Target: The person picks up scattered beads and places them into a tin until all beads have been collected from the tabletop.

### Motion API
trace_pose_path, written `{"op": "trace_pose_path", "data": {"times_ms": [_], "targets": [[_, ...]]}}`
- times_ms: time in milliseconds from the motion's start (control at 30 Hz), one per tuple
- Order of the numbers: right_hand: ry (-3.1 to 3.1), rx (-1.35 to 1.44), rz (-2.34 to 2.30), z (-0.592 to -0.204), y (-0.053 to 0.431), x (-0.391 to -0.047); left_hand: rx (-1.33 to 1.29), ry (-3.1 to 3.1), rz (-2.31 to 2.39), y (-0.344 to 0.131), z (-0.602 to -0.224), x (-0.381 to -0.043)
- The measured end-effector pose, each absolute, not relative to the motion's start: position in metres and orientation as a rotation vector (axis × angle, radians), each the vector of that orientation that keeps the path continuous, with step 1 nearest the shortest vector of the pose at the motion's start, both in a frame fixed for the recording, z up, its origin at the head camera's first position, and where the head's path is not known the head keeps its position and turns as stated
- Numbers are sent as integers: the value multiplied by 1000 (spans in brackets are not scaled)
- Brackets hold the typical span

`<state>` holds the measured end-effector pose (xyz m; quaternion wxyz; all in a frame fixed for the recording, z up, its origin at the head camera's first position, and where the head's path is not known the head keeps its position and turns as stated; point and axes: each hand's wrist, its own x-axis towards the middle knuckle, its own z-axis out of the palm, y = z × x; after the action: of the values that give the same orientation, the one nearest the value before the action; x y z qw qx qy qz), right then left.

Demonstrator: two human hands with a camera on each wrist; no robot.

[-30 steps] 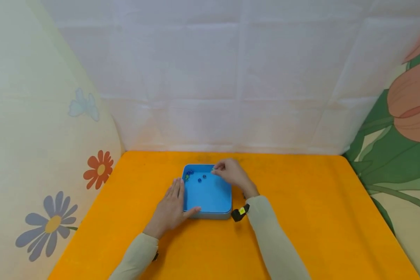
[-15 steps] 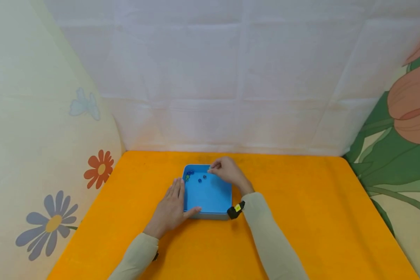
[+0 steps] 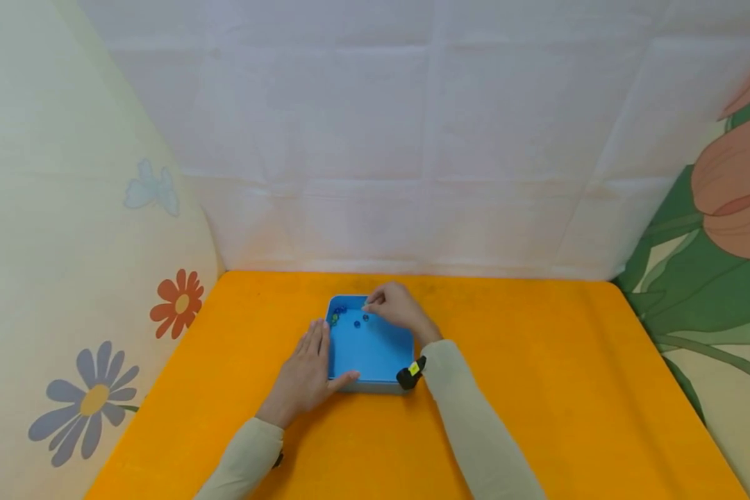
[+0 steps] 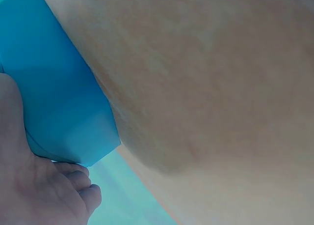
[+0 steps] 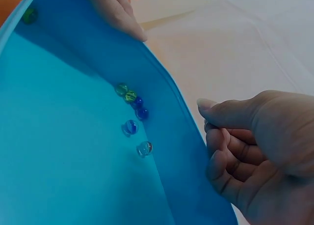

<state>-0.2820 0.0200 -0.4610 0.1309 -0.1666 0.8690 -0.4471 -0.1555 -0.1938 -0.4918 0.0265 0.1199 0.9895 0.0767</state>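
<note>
A square blue box [image 3: 369, 357] stands open-topped on the orange table. Several glass marbles [image 5: 130, 126], blue, green and clear, lie inside, mostly along its far-left part. My left hand [image 3: 303, 378] rests at the box's left side, its fingers straight along the rim and its thumb over the front edge. Over the far rim, my right hand [image 3: 395, 305] pinches a small glassy marble [image 3: 365, 304] between thumb and fingertips, mostly hidden by them. In the right wrist view those fingers are bunched close beside the rim, and one green marble [image 5: 30, 15] sits apart in a corner.
The orange table [image 3: 537, 382] extends on both sides of the box. A white cloth [image 3: 412, 139] hangs behind it, with flower-printed cloths at left and right. A black wrist strap with a yellow tag [image 3: 411, 373] overlaps the box's front right corner in the head view.
My right hand has moved left along the far rim, still pinching the small marble. The left hand and the marbles in the box have stayed in place.
</note>
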Motion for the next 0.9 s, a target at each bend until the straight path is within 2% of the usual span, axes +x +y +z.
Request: {"op": "trace_pose_path", "data": {"times_ms": [900], "targets": [[2519,-551,-1187,-468,-5,-292,364,3042,209,-193,-493,-157]]}}
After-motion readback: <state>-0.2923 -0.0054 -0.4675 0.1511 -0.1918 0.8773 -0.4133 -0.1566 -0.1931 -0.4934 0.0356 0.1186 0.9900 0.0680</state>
